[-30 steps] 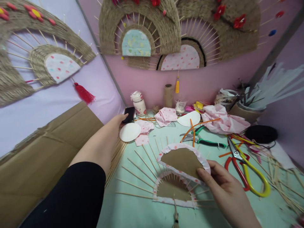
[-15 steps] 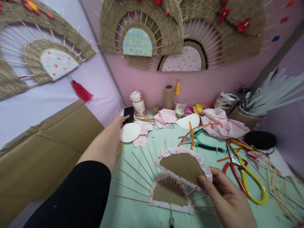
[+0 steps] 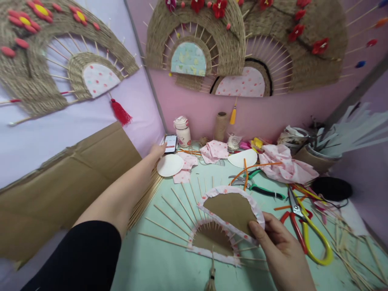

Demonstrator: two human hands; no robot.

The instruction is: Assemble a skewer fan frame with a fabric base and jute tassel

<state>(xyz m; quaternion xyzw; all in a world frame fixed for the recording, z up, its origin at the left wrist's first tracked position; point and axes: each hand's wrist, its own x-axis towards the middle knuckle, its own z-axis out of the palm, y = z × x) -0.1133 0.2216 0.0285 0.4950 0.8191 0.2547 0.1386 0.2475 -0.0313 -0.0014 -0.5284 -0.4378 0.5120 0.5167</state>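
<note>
The screen of the phone has just lit up under the left hand; it was dark a moment ago. A finger touches its near edge, but whether that hand grips anything, I cannot tell. The right hand pinches the corner of a half-round cardboard panel edged in pink-dotted cloth, thumb on the bare side. The panel is tilted over a matching panel on the mint-green table, whose thin sticks fan outward. The two appear apart, so the upper one seems not yet joined while the left hand is at the phone. At the back, a lidded bottle hides its contents. A small clear container holds something white, too small to identify. To the right, a tin has crumpled white material in its mouth, and a brown pot holds long translucent strips and dark, thin tools or twigs.
</note>
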